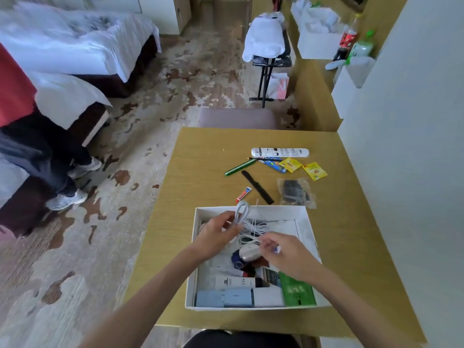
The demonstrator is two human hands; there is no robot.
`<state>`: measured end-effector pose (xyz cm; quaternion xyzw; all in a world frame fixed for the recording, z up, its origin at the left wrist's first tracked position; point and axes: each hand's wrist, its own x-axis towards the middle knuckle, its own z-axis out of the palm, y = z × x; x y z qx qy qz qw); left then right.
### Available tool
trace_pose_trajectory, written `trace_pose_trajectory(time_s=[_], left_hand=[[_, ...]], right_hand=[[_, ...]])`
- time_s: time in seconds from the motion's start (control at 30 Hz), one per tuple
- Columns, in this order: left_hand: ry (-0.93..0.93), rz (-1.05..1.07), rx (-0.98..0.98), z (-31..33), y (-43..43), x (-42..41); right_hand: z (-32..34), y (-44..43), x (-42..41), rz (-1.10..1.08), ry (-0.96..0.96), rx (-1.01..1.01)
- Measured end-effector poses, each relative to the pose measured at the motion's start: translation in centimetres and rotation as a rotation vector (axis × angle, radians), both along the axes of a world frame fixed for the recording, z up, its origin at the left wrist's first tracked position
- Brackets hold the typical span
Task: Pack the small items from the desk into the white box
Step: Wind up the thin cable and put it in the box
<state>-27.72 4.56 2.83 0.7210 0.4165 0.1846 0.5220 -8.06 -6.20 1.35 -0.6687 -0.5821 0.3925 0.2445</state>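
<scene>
Patterned carpet (pixel 105 222), white-sheeted bed (pixel 75 43)

2 bare forearms, no sleeves visible; left hand (pixel 216 234), right hand (pixel 288 254) ungloved; dark garment at lap.

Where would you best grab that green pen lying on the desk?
Probably pinch the green pen across its thin middle, coming straight down from above. It lies flat on the desk, with bare wood along both long sides, though its far tip nears the other clutter.
</scene>
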Motion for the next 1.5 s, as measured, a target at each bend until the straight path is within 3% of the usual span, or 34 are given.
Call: trace_pose_trajectory(time_s=[0.17,0.27,0.47,0.57,0.67,0.77,0.93,1.07,1.17,1.33,1.5], left_hand=[[0.043,-0.124,-0.006,0.7,-1.6,2.3],[-0.055,-0.06,-0.076,1.1,-2.6,3.9],[-0.231,0.004,-0.164,1.1,-3.1,4.5],[-0.328,0.094,-0.196,1.4,-3.1,4.6],[-0.326,0.133,-0.215,1.2,-3.1,4.5],[-0.328,0.167,-0.233,0.5,-3.3,4.4],[0.001,0.081,-0.023,-1.6,-2.7,3.8],[0.397,-0.059,0.552,-3.9,-1.6,3.0],[0.585,-0.131,0.712,-5.2,-1.3,3.3],[0.612,-0.194,0.803,-5.7,-0.6,3.2],[0.584,-0.34,0.836,-5.1,1.1,2.3]], right_hand=[[2.5,0.6,1.8,-0.372,0.482,-0.165],[2.3,0.4,1.5,-0.448,0.542,-0.128],[0.7,-0.8,1.4,-0.521,0.28,0.243],[0.0,-0.6,1.1,-0.461,0.249,0.185],[-0.3,-0.1,0.7,-0.322,0.288,0.061],[-0.8,0.3,0.4,-0.242,0.247,0.074],[-1.9,0.9,0.7,-0.217,0.074,0.081],[-2.6,1.9,0.7,-0.127,-0.155,0.057],[-2.8,2.5,0.2,-0.059,-0.355,0.04],[-2.6,2.3,0.1,0.088,-0.659,0.122],[-2.3,2.9,0.4,0.123,-0.634,0.157]])
